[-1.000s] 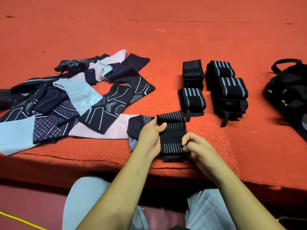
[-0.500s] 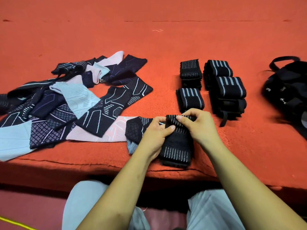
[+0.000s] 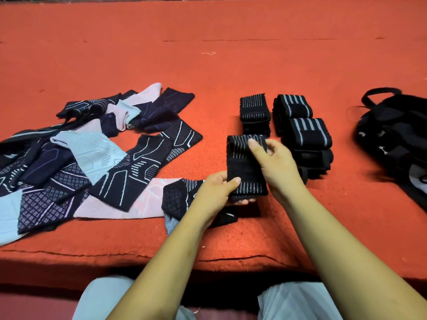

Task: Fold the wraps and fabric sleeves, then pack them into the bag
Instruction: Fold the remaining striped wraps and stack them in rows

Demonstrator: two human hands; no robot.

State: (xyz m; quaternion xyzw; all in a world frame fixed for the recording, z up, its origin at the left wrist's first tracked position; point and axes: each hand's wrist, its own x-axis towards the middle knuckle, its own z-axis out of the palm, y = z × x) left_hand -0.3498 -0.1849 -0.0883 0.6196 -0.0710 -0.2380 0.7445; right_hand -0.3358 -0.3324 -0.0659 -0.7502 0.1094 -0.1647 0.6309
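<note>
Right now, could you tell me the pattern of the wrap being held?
The wrap is black with thin pale stripes; the head view shows it.

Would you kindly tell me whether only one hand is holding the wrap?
No, the left hand grips the wrap at its lower edge and the right hand pinches its top.

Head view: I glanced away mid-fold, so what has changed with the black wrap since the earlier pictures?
The black wrap, folded on the red cloth earlier, is lifted and moved away from the edge toward the folded wraps; left hand grips its near end, right hand its far end. The sleeve pile and bag stayed put.
</note>
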